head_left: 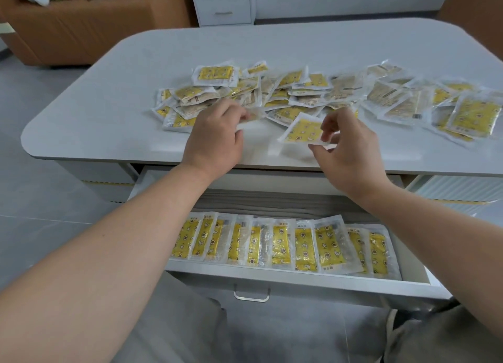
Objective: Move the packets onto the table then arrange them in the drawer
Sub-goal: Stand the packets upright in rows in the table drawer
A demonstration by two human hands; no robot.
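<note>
Yellow plastic packets are strewn on a grey table, others rowed in a white drawer; one is pinched by left hand, another by right hand.

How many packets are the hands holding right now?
2. The left hand pinches a pale packet beside the pile; the right hand pinches a yellow packet over the table. Fingers may hide more.

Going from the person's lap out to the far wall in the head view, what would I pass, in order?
First the drawer handle → row of packets in the open drawer → near edge of the table → left hand pinching a clear packet and right hand pinching a yellow packet → loose pile of packets → white cabinet.
</note>
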